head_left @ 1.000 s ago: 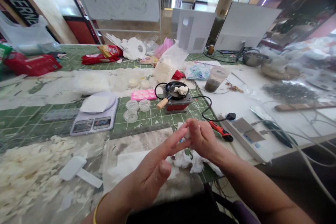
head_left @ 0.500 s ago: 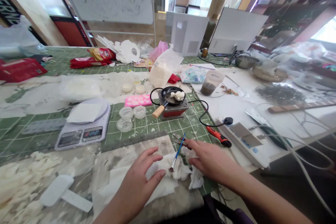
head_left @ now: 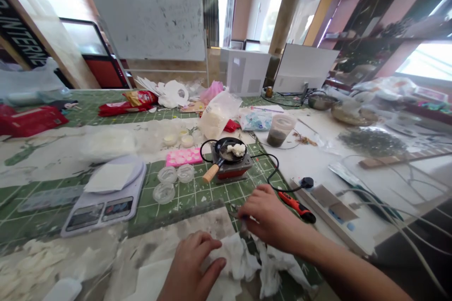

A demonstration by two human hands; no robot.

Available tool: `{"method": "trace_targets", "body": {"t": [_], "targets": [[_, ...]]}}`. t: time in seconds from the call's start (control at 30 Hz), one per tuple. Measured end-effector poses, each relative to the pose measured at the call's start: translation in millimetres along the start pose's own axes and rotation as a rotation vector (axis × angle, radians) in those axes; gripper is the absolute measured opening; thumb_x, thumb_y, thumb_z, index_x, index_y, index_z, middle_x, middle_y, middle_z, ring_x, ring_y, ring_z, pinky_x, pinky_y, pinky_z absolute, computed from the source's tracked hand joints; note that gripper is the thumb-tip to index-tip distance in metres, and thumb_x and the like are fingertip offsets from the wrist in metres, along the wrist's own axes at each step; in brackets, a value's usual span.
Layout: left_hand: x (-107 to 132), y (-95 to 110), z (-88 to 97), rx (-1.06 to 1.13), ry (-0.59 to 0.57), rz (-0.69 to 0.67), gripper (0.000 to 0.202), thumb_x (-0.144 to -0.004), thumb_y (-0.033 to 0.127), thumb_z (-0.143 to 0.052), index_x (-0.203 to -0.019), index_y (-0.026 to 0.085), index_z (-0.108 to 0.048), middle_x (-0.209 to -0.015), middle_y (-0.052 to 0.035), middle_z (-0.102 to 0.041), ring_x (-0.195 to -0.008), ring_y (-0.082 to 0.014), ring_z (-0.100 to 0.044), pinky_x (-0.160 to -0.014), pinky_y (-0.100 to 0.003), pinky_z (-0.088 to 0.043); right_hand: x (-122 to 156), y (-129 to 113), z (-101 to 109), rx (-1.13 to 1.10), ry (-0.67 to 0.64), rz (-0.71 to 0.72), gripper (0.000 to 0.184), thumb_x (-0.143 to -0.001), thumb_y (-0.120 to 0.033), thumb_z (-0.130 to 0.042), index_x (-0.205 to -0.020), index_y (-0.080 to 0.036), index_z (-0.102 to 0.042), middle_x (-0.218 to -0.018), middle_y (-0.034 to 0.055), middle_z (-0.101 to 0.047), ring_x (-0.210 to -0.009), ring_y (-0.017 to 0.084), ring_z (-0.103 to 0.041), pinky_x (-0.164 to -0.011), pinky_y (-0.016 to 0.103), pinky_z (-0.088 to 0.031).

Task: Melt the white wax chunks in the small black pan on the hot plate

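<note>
My left hand (head_left: 192,263) is at the bottom centre, its fingers curled down onto crumpled white tissue paper (head_left: 240,256) that lies on a stained sheet. My right hand (head_left: 264,214) reaches in from the right, just beyond the tissue. Its fingers are bent over thin tools (head_left: 236,210) on the green cutting mat (head_left: 197,193), and only the metal tips show past the fingertips. What those fingers hold is hidden.
Beyond the hands a small black pan (head_left: 228,150) holding a white lump sits on a red heater. A kitchen scale (head_left: 106,193), pink mould (head_left: 183,156), clear cups (head_left: 169,181), metal ruler (head_left: 176,218), red-handled tool (head_left: 296,202) and power strip (head_left: 328,202) lie around.
Both hands dropped from being held together in the air to the tissue. The right hand has moved left over the thin tools. The view has tilted upward.
</note>
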State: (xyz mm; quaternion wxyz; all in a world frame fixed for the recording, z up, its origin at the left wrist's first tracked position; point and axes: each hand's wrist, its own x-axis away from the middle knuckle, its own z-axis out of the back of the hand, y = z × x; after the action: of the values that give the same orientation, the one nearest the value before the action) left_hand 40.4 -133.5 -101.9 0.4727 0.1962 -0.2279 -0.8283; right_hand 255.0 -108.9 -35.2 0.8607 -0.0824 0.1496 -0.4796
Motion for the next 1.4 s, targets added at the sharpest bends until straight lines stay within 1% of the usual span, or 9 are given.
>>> {"method": "trace_targets", "body": {"t": [0.13,0.27,0.37,0.47,0.67,0.83,1.07,1.27,1.4], "targets": [[-8,4,40.1,-0.051,0.178,0.100,0.032,-0.077,0.045,-0.046,-0.102,0.028,-0.058,-0.106,-0.0030,-0.059,-0.093,-0.0198,-0.056,-0.075,-0.029,-0.048,-12,22,40,-0.228,0.519,-0.299,0.019,-0.080,-0.030,-0.047,-0.091,-0.022,-0.060,-0.087,0.0027,-0.065,-0.083,0.015,-0.055,-0.076,0.029,-0.037],[-47,21,93.2,-0.254,0.282,0.121,0.044,-0.077,0.052,-0.041,-0.107,0.023,-0.055,-0.108,-0.0056,-0.058,-0.100,-0.0235,-0.052,-0.082,-0.036,-0.042,-43,46,54,-0.229,0.596,-0.469,0.027,-0.083,-0.036,-0.038,-0.092,-0.022,-0.060,-0.077,0.0008,-0.066,-0.073,0.015,-0.058,-0.066,0.026,-0.038],[-86,38,115.0,-0.437,0.111,0.159,0.046,-0.076,0.054,-0.039,-0.101,0.020,-0.057,-0.098,-0.0081,-0.062,-0.092,-0.0275,-0.055,-0.078,-0.042,-0.040,-65,53,53,-0.124,0.595,-0.496,0.029,-0.083,-0.035,-0.036,-0.078,-0.019,-0.060,-0.071,0.0027,-0.066,-0.067,0.016,-0.058,-0.063,0.025,-0.037],[-116,46,115.0,-0.482,-0.108,0.242,0.046,-0.072,0.058,-0.039,-0.091,0.020,-0.059,-0.080,-0.0080,-0.065,-0.079,-0.0283,-0.058,-0.070,-0.040,-0.040,-75,53,50,0.004,0.574,-0.503,0.027,-0.082,-0.032,-0.038,-0.076,-0.017,-0.060,-0.068,0.0039,-0.065,-0.064,0.016,-0.058,-0.063,0.027,-0.035],[-138,27,101.1,-0.458,-0.268,0.316,0.032,-0.072,0.046,-0.042,-0.080,0.021,-0.060,-0.076,-0.0078,-0.065,-0.067,-0.0242,-0.059,-0.055,-0.031,-0.038,-79,59,45,-0.062,0.506,-0.480,0.032,-0.082,-0.036,-0.037,-0.073,-0.017,-0.062,-0.077,0.0056,-0.066,-0.070,0.016,-0.058,-0.064,0.026,-0.035],[-142,16,103.6,-0.468,-0.259,0.303,0.034,-0.077,0.040,-0.033,-0.077,0.020,-0.059,-0.076,-0.0096,-0.065,-0.066,-0.0233,-0.059,-0.054,-0.031,-0.037,-76,55,50,-0.082,0.521,-0.460,0.031,-0.082,-0.037,-0.039,-0.073,-0.018,-0.062,-0.072,0.0031,-0.066,-0.062,0.014,-0.055,-0.060,0.025,-0.035],[-149,11,98.5,-0.421,-0.280,0.287,0.039,-0.076,0.049,-0.034,-0.078,0.019,-0.059,-0.081,-0.0105,-0.065,-0.074,-0.0249,-0.060,-0.056,-0.030,-0.037,-69,45,52,-0.034,0.467,-0.409,0.033,-0.083,-0.035,-0.038,-0.068,-0.019,-0.062,-0.078,0.0021,-0.065,-0.065,0.013,-0.056,-0.064,0.026,-0.035],[-149,9,95.9,-0.427,-0.284,0.243,0.036,-0.077,0.046,-0.036,-0.076,0.019,-0.060,-0.080,-0.0100,-0.065,-0.073,-0.0231,-0.059,-0.058,-0.030,-0.037,-67,46,53,-0.023,0.632,-0.436,0.025,-0.082,-0.038,-0.041,-0.085,-0.022,-0.060,-0.079,0.0015,-0.065,-0.075,0.017,-0.057,-0.068,0.027,-0.036],[-148,10,95.5,-0.437,-0.293,0.241,0.033,-0.078,0.043,-0.037,-0.075,0.019,-0.059,-0.078,-0.0088,-0.065,-0.068,-0.0218,-0.059,-0.058,-0.030,-0.038,-71,48,51,-0.024,0.526,-0.419,0.025,-0.082,-0.036,-0.041,-0.084,-0.021,-0.060,-0.068,0.0010,-0.065,-0.065,0.016,-0.057,-0.064,0.027,-0.036]]}}
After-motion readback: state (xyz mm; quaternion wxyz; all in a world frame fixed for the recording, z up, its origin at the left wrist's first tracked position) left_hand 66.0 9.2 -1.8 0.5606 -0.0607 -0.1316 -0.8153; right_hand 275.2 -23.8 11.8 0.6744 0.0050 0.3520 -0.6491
